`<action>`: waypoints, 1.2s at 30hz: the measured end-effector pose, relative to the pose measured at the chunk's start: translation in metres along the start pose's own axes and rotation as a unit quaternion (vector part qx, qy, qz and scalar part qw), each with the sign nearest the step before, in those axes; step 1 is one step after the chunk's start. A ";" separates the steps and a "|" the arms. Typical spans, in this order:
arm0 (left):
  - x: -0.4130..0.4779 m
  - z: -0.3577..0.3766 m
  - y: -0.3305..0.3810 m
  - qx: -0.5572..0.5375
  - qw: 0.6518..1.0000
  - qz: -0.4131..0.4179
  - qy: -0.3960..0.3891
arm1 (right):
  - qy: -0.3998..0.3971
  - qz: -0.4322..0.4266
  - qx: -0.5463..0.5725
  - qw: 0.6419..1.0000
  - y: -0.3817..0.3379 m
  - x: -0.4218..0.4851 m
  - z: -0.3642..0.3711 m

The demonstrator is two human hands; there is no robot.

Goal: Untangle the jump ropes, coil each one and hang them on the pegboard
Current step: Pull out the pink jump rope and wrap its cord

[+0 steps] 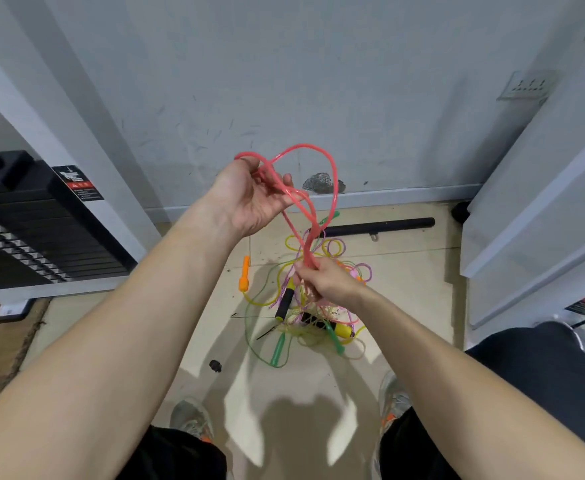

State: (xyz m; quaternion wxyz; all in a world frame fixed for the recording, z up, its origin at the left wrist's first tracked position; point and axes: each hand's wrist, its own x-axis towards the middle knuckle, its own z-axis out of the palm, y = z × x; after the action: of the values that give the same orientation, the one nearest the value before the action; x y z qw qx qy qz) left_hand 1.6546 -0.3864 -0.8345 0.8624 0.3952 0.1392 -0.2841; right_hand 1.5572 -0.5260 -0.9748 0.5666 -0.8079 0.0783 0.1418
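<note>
A pink jump rope is looped in the air in front of me. My left hand is raised with its palm towards me and holds the top of the loops, strands running between fingers and thumb. Lower down, my right hand grips the gathered pink strands in a fist. Below both hands a tangle of ropes lies on the floor: yellow, green and purple cords, an orange handle, green handles and black-and-yellow handles. No pegboard is in view.
A black foam bar lies on the floor by the grey wall. A black weight stack stands at the left, white panels at the right. My shoes are on the tiled floor below the tangle.
</note>
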 end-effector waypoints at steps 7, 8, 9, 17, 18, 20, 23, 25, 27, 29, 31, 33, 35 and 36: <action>0.024 -0.081 -0.030 0.352 0.924 0.054 0.136 | 0.039 -0.044 0.090 0.994 -0.056 0.004 -0.034; 0.027 -0.094 -0.042 0.378 0.915 0.035 0.137 | 0.030 -0.045 0.106 0.993 -0.067 0.006 -0.040; 0.030 -0.105 -0.055 0.395 0.910 0.015 0.127 | 0.014 -0.043 0.118 0.992 -0.080 0.006 -0.046; 0.037 -0.076 -0.149 0.372 0.928 0.026 -0.024 | -0.051 -0.055 0.261 0.962 -0.134 0.009 -0.063; 0.037 -0.073 -0.155 0.371 0.928 0.016 -0.040 | -0.043 -0.059 0.276 0.958 -0.136 0.010 -0.066; 0.037 -0.076 -0.162 0.385 0.921 0.019 -0.055 | 0.000 -0.067 0.279 0.958 -0.136 0.013 -0.073; 0.039 -0.083 -0.153 0.406 0.913 0.020 -0.009 | 0.119 -0.074 0.195 0.971 -0.125 0.018 -0.088; 0.038 -0.088 -0.131 0.417 0.908 0.005 0.036 | 0.205 -0.075 0.099 0.971 -0.111 0.019 -0.098; 0.035 -0.089 -0.101 0.394 0.917 0.013 0.061 | 0.270 -0.071 -0.020 0.960 -0.091 0.019 -0.105; 0.027 -0.074 -0.072 0.347 0.936 0.011 0.055 | 0.297 -0.050 -0.107 0.947 -0.066 0.018 -0.104; 0.020 -0.054 -0.049 0.293 0.956 -0.005 0.026 | 0.282 -0.013 -0.120 0.952 -0.042 0.017 -0.097; 0.010 -0.029 -0.031 0.257 0.966 -0.030 -0.008 | 0.255 0.015 -0.083 0.963 -0.023 0.014 -0.083; 0.000 -0.005 -0.018 0.216 0.974 -0.056 -0.048 | 0.213 0.026 0.007 0.977 -0.011 0.010 -0.065; -0.005 0.005 -0.014 0.186 0.978 -0.069 -0.066 | 0.179 0.037 0.065 0.981 -0.006 0.007 -0.055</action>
State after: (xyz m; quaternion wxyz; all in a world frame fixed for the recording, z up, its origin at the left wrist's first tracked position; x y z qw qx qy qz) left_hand 1.6428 -0.3960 -0.8373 0.7596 0.5184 0.0533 -0.3893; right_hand 1.5733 -0.5749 -0.9540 0.5889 -0.7784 0.2172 0.0106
